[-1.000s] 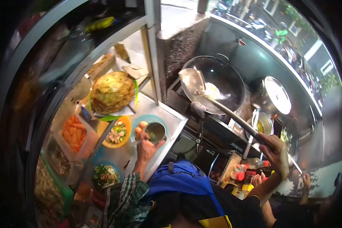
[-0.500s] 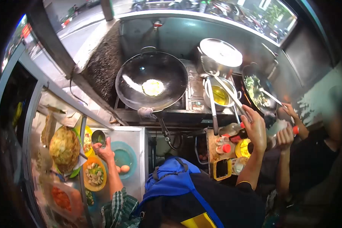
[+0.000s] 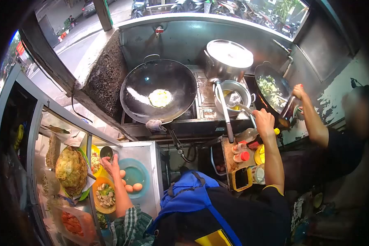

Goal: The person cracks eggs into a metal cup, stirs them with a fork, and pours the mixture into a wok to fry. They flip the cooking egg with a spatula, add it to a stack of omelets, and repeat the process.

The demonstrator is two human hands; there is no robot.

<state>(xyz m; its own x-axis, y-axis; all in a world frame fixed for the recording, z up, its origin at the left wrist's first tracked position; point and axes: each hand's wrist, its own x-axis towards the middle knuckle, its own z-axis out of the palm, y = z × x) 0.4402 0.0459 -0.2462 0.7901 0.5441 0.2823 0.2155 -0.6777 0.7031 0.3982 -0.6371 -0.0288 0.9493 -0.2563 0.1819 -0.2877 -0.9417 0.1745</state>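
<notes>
My left hand [image 3: 111,165] is closed around a small metal cup [image 3: 107,152], above the bowls at the left. My right hand [image 3: 263,122] grips the handle of a ladle [image 3: 234,99], whose bowl is inside the small pot [image 3: 251,91] with yellow liquid. Another long handle [image 3: 224,110] leans over that pot's rim. In the large wok [image 3: 176,80] a round, pale egg [image 3: 160,98] lies near the middle. Below my left hand, several eggs [image 3: 129,188] rest in and beside a teal bowl [image 3: 140,165].
A co-worker's hand [image 3: 299,92] tips a dark bottle [image 3: 289,110] by the second wok [image 3: 261,71], which holds greens. A lidded stockpot [image 3: 229,70] stands behind. Red-capped jars [image 3: 244,156] crowd a side shelf. Food bowls [image 3: 103,210] line the left counter.
My right hand has lowered the ladle from above the small pot into it. The co-worker has moved a bottle to the second wok. My left hand still holds the cup.
</notes>
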